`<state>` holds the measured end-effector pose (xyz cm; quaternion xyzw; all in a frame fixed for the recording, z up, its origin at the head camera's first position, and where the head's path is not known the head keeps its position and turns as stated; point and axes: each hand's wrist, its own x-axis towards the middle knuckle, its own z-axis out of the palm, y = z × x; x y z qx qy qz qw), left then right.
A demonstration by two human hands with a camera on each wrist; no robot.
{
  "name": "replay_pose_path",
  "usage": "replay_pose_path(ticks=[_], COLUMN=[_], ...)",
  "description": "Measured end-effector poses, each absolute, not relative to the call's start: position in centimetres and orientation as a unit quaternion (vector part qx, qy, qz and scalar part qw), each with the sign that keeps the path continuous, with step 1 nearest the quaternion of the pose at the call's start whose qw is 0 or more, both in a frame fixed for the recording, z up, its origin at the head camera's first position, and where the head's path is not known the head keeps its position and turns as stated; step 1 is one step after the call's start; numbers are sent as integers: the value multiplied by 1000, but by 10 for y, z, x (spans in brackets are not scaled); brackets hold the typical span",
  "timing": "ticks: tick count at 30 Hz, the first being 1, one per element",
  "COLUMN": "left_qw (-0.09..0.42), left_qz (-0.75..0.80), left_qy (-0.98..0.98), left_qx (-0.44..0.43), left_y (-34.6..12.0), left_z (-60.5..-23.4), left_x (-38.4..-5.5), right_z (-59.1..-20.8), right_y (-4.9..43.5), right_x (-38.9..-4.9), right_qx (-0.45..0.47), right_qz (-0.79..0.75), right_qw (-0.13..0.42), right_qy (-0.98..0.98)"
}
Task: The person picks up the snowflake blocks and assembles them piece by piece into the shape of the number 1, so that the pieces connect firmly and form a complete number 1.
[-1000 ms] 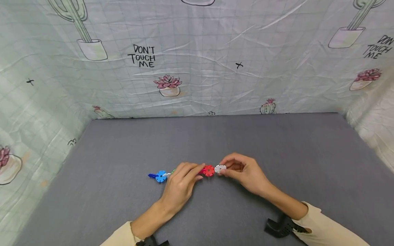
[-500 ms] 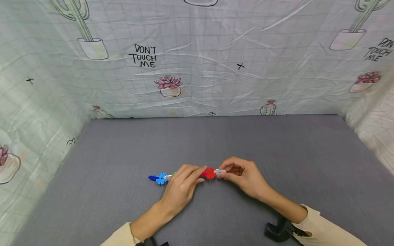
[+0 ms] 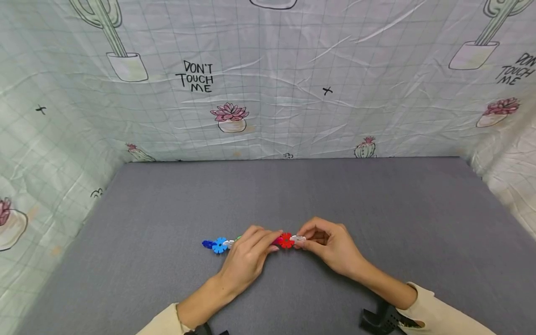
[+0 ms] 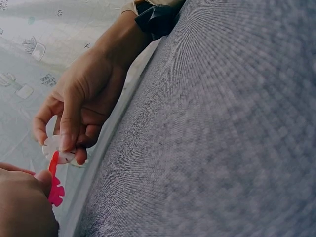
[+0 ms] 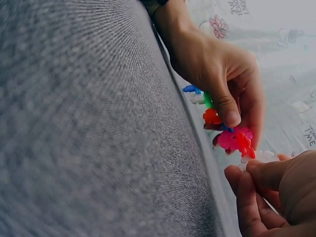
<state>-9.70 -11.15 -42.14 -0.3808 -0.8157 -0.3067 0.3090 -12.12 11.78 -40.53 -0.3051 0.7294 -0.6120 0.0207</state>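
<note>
A chain of notched, flower-shaped plastic discs runs left to right between the hands. Its left end shows a dark blue disc (image 3: 207,244), a light blue disc (image 3: 219,245) and a white one. My left hand (image 3: 247,256) grips the chain's middle, hiding part of it; the right wrist view shows an orange disc (image 5: 212,116) and a pink disc (image 5: 228,140) by its fingers. Beyond them is a red disc (image 3: 286,240). Between thumb and fingers my right hand (image 3: 332,244) pinches a white disc (image 3: 298,238), which meets the red disc's right edge, turned at an angle to it.
A grey tabletop (image 3: 167,200) lies under both hands. Behind it and at the sides hangs a pale curtain (image 3: 276,93) printed with cacti and lettering. Black wrist straps (image 3: 378,318) sit at the cream sleeves (image 3: 439,311).
The right hand has brought the white disc left against the red disc, closing the small gap, and has turned it from face-on to nearly edge-on. The left hand keeps its hold.
</note>
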Motion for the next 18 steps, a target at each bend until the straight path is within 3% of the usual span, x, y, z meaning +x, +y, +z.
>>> replay_pose_path(ticks=[18], left_qw=[360], left_qz=[-360], left_qy=[-774], left_qx=[-376], left_y=[-110], left_z=[-418], left_x=[-97], right_z=[-405], right_y=[118], right_x=[-120], right_qx=[-239], right_qz=[-654], right_qw=[63], right_qy=[715])
